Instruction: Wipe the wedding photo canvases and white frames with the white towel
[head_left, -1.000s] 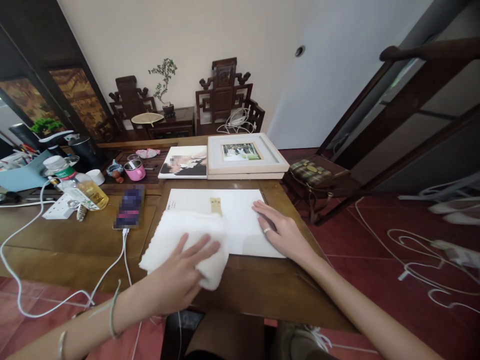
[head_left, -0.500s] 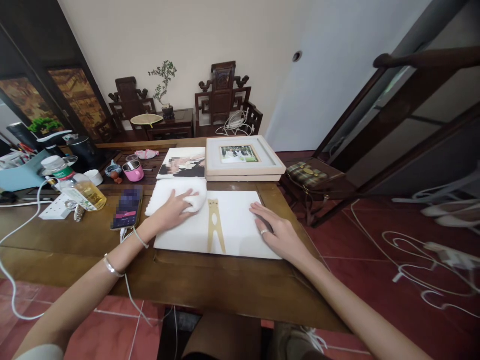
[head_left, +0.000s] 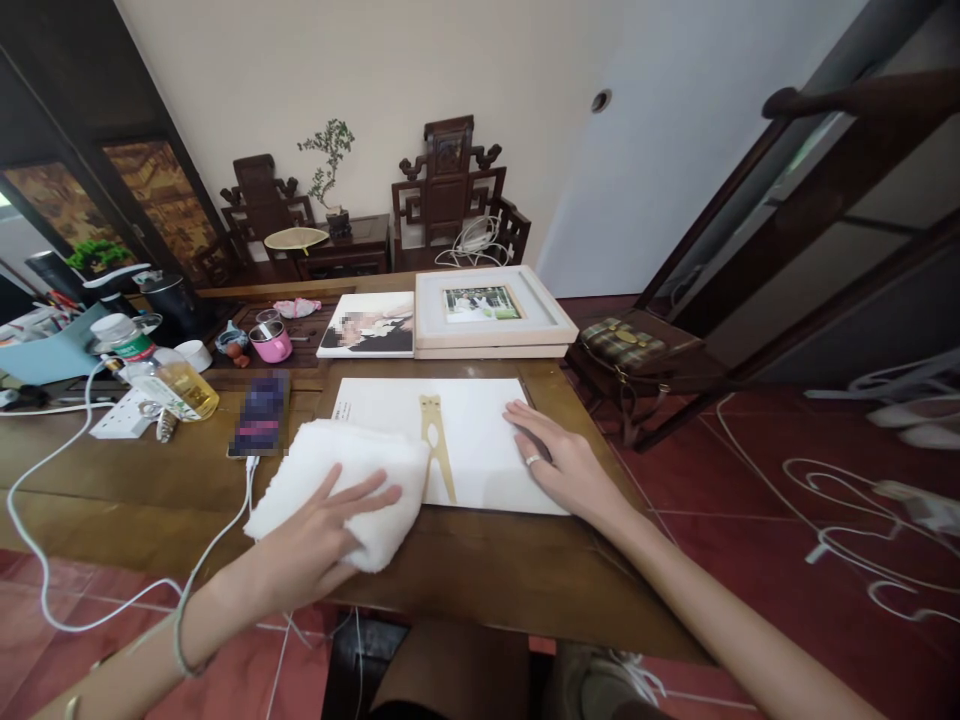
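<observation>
My left hand (head_left: 341, 510) grips a fluffy white cloth (head_left: 300, 480), its fingers laid over the top and the thumb mostly hidden. The cloth covers the left front part of a flat white panel (head_left: 487, 440) and overhangs its front edge. A slim gold cat-headed shape (head_left: 433, 420) with two long legs is on the panel's face; the cloth touches its left side. My right hand (head_left: 559, 455), with a ring on one finger, rests flat on the panel's right edge, fingers stretched out. Small dark print shows at the panel's upper left.
Behind the panel lie a photo print (head_left: 367, 325) and a pale picture frame (head_left: 495, 305). To the left are a phone (head_left: 260, 415) with a white cable, a pink cup (head_left: 271, 342), a tipped bottle (head_left: 176, 385) and a power strip (head_left: 124, 415). A plaid bag (head_left: 626, 345) sits on a chair at right.
My left hand has drawn the white cloth toward me, from the panel's back left corner to its front left edge. My right hand stays on the panel's right edge.
</observation>
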